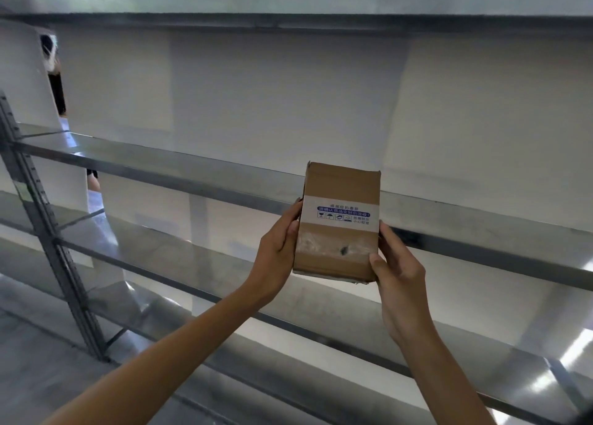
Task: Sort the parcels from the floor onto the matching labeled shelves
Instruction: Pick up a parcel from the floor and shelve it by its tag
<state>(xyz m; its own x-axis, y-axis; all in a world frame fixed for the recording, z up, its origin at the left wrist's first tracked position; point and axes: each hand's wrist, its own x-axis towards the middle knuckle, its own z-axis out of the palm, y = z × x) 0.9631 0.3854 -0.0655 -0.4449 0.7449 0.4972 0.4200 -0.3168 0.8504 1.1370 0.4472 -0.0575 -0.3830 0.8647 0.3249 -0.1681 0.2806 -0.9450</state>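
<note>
A small brown cardboard parcel [339, 197] with a white tape band printed in blue and a strip of clear tape is held upright in front of the metal shelves. My left hand [278, 248] grips its left side and my right hand [399, 274] grips its lower right corner. The parcel hangs in the air at the height of the middle shelf board [192, 173], whose front edge passes behind it. No shelf labels are readable.
The grey metal rack has a top board [288, 4], a lower board [160, 248] and a bottom board [481, 360], all bare. A perforated upright post [48, 225] stands at the left. White wall panels sit behind. A person is partly visible at far left [56, 81].
</note>
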